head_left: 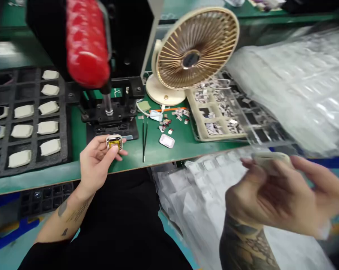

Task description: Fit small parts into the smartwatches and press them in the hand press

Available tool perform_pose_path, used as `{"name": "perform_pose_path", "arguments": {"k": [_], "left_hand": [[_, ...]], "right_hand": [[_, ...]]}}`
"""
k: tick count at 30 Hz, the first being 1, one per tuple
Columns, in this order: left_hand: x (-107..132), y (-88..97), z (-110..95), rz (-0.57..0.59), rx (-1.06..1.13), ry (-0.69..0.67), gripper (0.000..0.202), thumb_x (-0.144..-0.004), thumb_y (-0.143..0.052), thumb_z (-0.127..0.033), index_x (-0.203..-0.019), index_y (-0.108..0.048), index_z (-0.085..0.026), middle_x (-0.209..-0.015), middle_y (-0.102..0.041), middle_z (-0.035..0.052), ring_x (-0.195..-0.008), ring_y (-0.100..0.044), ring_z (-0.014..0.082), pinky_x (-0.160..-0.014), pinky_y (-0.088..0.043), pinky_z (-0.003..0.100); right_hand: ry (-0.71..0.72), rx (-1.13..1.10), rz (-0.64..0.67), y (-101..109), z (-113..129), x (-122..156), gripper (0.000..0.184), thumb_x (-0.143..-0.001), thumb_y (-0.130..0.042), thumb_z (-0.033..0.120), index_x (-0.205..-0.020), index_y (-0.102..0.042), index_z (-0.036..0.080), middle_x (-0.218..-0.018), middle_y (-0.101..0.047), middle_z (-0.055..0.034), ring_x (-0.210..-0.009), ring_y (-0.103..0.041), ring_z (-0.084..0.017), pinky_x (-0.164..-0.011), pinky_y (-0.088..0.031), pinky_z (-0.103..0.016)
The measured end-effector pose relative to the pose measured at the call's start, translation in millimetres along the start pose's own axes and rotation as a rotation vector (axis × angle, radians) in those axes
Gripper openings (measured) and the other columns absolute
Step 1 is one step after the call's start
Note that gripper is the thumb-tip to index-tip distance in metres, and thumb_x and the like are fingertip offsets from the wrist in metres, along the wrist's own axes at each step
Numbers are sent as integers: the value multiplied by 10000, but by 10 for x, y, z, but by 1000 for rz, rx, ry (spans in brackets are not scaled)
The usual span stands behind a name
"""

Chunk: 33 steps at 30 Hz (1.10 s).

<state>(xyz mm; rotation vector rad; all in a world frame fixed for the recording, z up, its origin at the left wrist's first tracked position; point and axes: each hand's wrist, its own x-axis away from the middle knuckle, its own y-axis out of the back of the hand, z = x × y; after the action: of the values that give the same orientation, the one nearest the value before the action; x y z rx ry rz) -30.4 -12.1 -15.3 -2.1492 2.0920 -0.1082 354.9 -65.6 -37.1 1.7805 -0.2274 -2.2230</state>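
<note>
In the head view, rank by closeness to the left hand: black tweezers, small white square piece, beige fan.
1. Black tweezers, just right of the left hand, which holds a cream casing.
2. Small white square piece, further right.
3. Beige fan, at the back.

Single head camera, facing forward and down over green bench [183,144] edge; left hand [98,161], right hand [282,198] close below.

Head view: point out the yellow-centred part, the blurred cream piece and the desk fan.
yellow-centred part [114,143], head view, its yellow centre.
cream piece [270,159], head view, its blurred middle.
desk fan [191,59], head view, its dark hub.
</note>
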Motion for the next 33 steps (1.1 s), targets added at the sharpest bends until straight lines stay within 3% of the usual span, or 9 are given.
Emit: {"name": "perform_pose_path", "arguments": {"k": [1,3,5,9,12,16,23,29,33], "left_hand": [[-2,10,0,0,61,15,301,-1059,-855,-369,-1210,-655,-201,-1239,-890,150,-925,-898,254,-739,-716,321],[-6,14,-2,12,165,45,358,-1067,-846,-348,-1275,-581,-229,-1238,-894,130,-995,-909,268,-782,-735,322],[-16,8,0,31,211,52,425,-1082,-828,-338,-1399,-570,-223,-1251,-892,141,-978,-908,249,-759,-725,292],[-23,-5,14,31,245,16,370,-1074,-840,-316,-1357,-655,-166,-1229,-889,167,-813,-871,187,-641,-667,229],[-13,-14,18,-7,296,20,346,-1050,-871,-321,-1286,-664,-176,-1089,-896,112,-767,-870,200,-621,-682,240],[-30,-23,20,-56,330,22,379,-1023,-906,-327,-1313,-706,-188,-975,-875,45,-714,-841,161,-665,-695,228],[-44,58,75,29,479,67,520,-1077,-840,-363,-1577,-730,-268,-1139,-870,52,-1139,-841,199,-1048,-685,300],[-13,93,110,69,434,58,551,-1083,-832,-364,-1611,-704,-267,-1171,-879,57,-1062,-838,181,-1030,-654,282],[-21,62,124,8,429,54,353,-1113,-796,-373,-1434,-746,-234,-1188,-891,83,-1063,-870,215,-952,-683,302]], "right_hand": [[151,-70,-53,-106,219,-77,560,-848,-935,414,-1395,-827,457,-1210,-816,-133,-978,-821,-368,-748,-689,-569],[235,-230,87,-288,666,-213,756,-827,-959,195,-1518,-770,435,-1263,-863,-104,-968,-865,-334,-783,-747,-497],[247,-388,272,-428,1062,-298,832,-877,-914,110,-1623,-682,397,-1351,-859,-94,-1073,-880,-325,-880,-777,-473],[206,-763,415,-657,1598,-313,652,-927,-887,104,-1538,-739,277,-1380,-850,-115,-1153,-872,-308,-935,-776,-455],[112,-963,504,-795,1833,-249,556,-937,-870,84,-1461,-776,246,-1381,-846,-126,-1181,-861,-297,-946,-765,-455],[85,-1052,552,-886,2006,-172,519,-952,-845,67,-1438,-776,234,-1376,-844,-141,-1184,-852,-301,-952,-743,-481],[103,-998,618,-992,2093,-153,454,-938,-885,72,-1359,-781,207,-1349,-850,-148,-1221,-802,-312,-1065,-679,-560],[119,-979,673,-1054,2181,-93,420,-972,-861,96,-1350,-761,249,-1353,-849,-108,-1253,-769,-298,-1087,-663,-549],[154,-939,691,-1003,2195,-87,372,-987,-847,137,-1325,-776,274,-1391,-806,-114,-1267,-761,-308,-1085,-669,-555]]}}
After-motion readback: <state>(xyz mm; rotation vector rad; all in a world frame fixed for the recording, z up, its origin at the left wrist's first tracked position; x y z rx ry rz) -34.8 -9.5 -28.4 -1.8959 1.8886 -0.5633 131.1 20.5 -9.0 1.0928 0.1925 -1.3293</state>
